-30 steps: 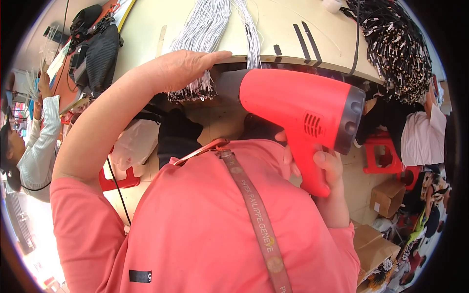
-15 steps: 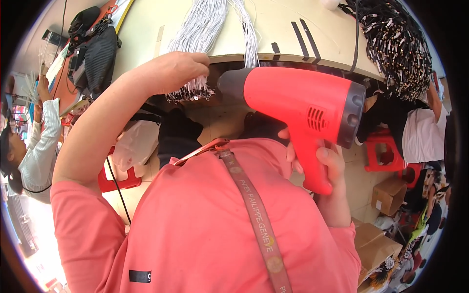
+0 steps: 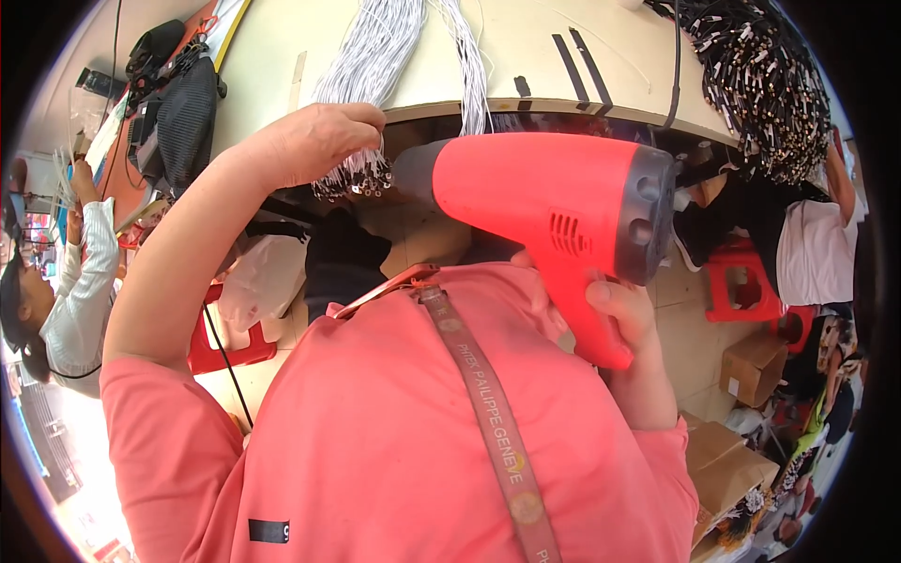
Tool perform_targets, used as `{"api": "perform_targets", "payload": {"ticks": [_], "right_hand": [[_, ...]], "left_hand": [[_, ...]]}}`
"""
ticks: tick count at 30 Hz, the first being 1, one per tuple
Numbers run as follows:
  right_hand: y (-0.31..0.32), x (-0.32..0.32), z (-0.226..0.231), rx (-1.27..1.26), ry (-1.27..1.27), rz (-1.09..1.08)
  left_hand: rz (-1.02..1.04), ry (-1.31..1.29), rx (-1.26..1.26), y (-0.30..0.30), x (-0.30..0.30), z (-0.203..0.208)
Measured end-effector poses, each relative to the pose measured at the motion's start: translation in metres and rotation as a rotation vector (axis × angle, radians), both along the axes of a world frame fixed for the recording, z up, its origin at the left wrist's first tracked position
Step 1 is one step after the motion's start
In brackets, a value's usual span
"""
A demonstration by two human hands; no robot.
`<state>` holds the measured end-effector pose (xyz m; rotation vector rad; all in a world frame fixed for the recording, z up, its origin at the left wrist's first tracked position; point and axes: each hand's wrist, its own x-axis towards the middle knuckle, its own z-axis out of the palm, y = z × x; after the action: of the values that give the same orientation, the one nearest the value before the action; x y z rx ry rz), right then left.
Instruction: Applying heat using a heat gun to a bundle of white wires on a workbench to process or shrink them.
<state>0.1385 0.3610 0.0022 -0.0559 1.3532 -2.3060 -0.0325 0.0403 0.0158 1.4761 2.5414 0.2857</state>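
My right hand [image 3: 615, 310] grips the handle of a red heat gun [image 3: 554, 202] with a grey rear cap. Its nozzle points left at the dark-tipped ends of a bundle of white cords [image 3: 371, 66]. That bundle hangs over the edge of a cream table [image 3: 526, 56]. My left hand [image 3: 314, 141] holds the cord ends together just below the table edge, close to the nozzle. My pink shirt fills the lower part of the view.
A heap of black cords [image 3: 760, 75] lies on the table at the right. Black bags [image 3: 178, 103] sit at the left end. A person in white [image 3: 70, 281] works at the left. Red stools [image 3: 741, 281] and cardboard boxes [image 3: 751, 371] stand on the floor.
The heat gun has moved left, bringing its nozzle closer to the cord ends. My left hand has curled tighter around the bundle.
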Motion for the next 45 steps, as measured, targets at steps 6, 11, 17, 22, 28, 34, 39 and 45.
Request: {"api": "perform_targets", "payload": {"ticks": [6,11,17,22,28,34,39,45], "right_hand": [[-0.004,-0.003,-0.005,-0.004,0.021,-0.023],[-0.004,-0.004,-0.010,0.012,0.003,0.009],[-0.008,-0.007,-0.005,-0.039,0.017,0.017],[-0.011,-0.001,-0.008,-0.053,0.043,-0.074],[0.035,0.047,-0.012,0.106,-0.078,-0.155],[0.048,0.064,-0.006,0.023,-0.060,-0.162],[0.046,0.060,0.007,-0.038,0.007,-0.255],[0.048,0.058,0.012,0.001,0.086,-0.337]], "left_hand": [[0.003,0.021,0.031,-0.002,0.000,-0.002],[0.007,0.022,0.031,-0.001,-0.001,-0.003],[0.019,-0.015,-0.007,0.000,0.000,-0.001],[0.029,-0.030,0.009,0.001,0.001,0.000],[0.030,0.071,-0.133,0.015,0.012,0.004],[0.116,0.029,-0.405,0.047,0.026,0.006],[0.549,-0.124,-0.264,0.073,0.012,-0.011],[0.869,-0.800,0.347,0.103,-0.008,-0.017]]}}
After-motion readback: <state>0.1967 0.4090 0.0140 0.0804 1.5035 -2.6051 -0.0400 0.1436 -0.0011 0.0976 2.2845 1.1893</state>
